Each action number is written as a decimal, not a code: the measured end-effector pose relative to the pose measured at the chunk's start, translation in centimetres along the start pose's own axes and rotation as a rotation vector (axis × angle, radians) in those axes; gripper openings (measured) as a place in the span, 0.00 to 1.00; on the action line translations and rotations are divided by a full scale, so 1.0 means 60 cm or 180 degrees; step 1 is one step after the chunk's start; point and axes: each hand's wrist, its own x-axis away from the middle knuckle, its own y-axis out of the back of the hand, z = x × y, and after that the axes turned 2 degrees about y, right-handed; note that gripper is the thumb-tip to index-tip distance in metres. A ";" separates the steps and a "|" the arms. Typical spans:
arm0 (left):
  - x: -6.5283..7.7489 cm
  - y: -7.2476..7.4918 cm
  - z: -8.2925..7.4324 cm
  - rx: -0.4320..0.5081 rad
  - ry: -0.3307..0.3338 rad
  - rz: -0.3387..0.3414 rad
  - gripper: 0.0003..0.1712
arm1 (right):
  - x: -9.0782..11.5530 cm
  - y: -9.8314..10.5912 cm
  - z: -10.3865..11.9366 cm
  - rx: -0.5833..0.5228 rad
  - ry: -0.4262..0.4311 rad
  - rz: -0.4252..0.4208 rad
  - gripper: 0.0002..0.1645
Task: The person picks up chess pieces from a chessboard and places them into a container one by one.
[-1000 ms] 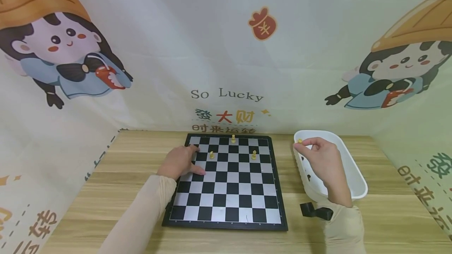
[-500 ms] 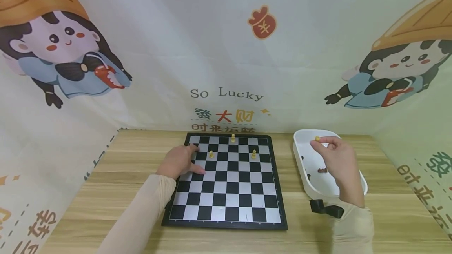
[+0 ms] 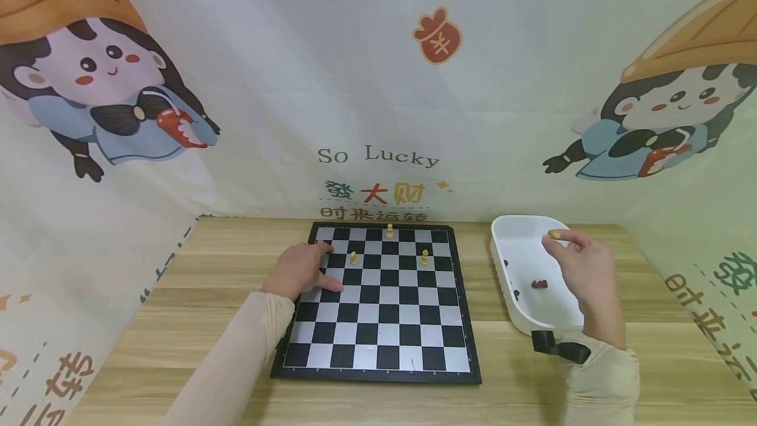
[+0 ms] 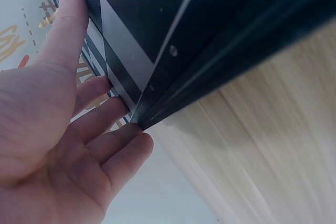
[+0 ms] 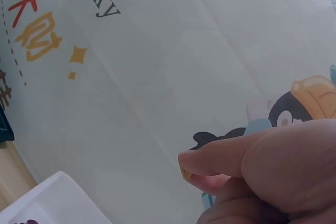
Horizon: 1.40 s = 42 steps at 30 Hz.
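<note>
My left hand [image 3: 298,271] rests on the left edge of a black-and-white chessboard [image 3: 378,313], thumb and fingers spread. In the left wrist view its thumb lies over the squares and its other fingers [image 4: 128,156] are against the border near a corner. My right hand [image 3: 589,275] pinches a small yellow chess piece [image 3: 554,234] between thumb and forefinger, above the far right of a white plastic tub [image 3: 503,301]. Only a sliver of the piece shows in the right wrist view. Three yellow pieces stand toward the board's far side, one a chess piece [image 3: 389,231] on the far row.
Dark brown chess pieces [image 3: 539,284] lie inside the tub, several of them along its left wall. Board and tub stand on a wood-grain table [image 3: 236,248]. A printed cloth [image 3: 266,84] hangs behind and at both sides. A black strap [image 3: 558,346] circles the right wrist.
My right hand has moved right across the tub with the yellow chess piece, from its left rim to its far right, uncovering the brown pieces inside. The left hand stays put.
</note>
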 end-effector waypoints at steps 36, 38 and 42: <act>-0.002 -0.002 0.002 0.0016 -0.0026 -0.0033 0.57 | 0.003 -0.020 0.009 0.0110 0.0087 0.0094 0.25; -0.002 -0.002 0.002 0.0015 -0.0027 -0.0025 0.57 | 0.004 -0.025 0.011 0.0059 0.0140 0.0139 0.24; -0.003 -0.003 0.003 0.0012 -0.0046 -0.0028 0.57 | 0.009 -0.038 0.016 -0.0045 0.0200 0.0263 0.24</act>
